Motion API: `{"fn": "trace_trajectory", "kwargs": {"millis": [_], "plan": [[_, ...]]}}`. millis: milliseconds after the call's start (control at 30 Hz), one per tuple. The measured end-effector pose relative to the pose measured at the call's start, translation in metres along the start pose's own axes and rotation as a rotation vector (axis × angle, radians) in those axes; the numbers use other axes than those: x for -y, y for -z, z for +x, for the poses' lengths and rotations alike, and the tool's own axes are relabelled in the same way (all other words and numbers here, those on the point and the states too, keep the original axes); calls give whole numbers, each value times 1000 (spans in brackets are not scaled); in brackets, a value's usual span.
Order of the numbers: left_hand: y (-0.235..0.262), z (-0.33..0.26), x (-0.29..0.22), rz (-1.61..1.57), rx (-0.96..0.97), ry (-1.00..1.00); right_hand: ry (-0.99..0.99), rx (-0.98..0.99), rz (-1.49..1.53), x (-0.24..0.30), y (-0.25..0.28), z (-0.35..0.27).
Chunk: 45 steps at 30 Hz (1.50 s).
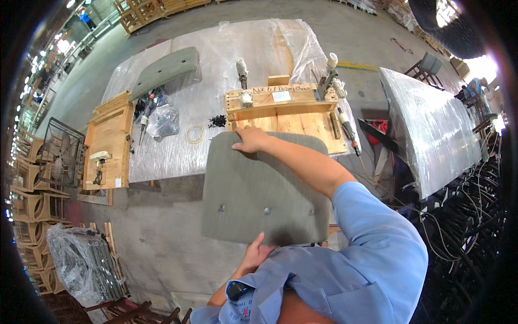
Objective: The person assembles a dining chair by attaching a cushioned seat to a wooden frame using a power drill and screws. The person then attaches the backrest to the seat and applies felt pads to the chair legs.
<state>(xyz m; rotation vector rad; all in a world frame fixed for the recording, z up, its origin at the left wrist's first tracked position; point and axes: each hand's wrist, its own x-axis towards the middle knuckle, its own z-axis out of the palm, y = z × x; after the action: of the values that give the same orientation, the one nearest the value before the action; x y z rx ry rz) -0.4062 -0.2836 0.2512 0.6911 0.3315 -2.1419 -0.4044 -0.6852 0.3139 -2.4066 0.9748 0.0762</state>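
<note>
The person holds a grey upholstered seat panel flat in front of the body, its far edge lying over the wooden jig on the plastic-wrapped surface and its near edge out over the floor. The right hand reaches across and closes its grip over the far left corner, fingers curled on the edge. The left hand supports the near edge from below, thumb up against the fabric (most of its fingers are hidden under the panel).

To do this well, I judge the panel should stay level and be carried by both hands, since its weight hangs partly off the surface. The three small fittings along its near half look like the reference to line up with the jig, so a slow slide forward seems better than a drop. The power drivers beside and behind the jig lie close to the panel's path; keeping the fabric clear of their tips would avoid snagging. A roll of tape and a heap of dark screws sit just left of the jig.
</note>
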Motion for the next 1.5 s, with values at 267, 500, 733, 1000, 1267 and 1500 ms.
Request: {"fn": "trace_trajectory", "kwargs": {"millis": [267, 500, 733, 1000, 1267, 1500], "plan": [[-74, 137, -33, -105, 88, -379, -128, -464, -104, -92, -14, -206], [-121, 205, -48, -31, 167, -233, -727, -703, 1449, -130, -34, -323], [-114, 220, -52, 238, 190, 82, -762, -909, 1738, -234, -65, -285], [-23, 107, -82, 62, -38, -9, -887, -872, 1710, -175, -69, -352], [-58, 181, -167, 188, -438, -542, -962, -965, 1778, -246, -50, -241], [-61, 203, -207, 260, -635, -409, -840, -940, 1723, -271, -44, -195]]}}
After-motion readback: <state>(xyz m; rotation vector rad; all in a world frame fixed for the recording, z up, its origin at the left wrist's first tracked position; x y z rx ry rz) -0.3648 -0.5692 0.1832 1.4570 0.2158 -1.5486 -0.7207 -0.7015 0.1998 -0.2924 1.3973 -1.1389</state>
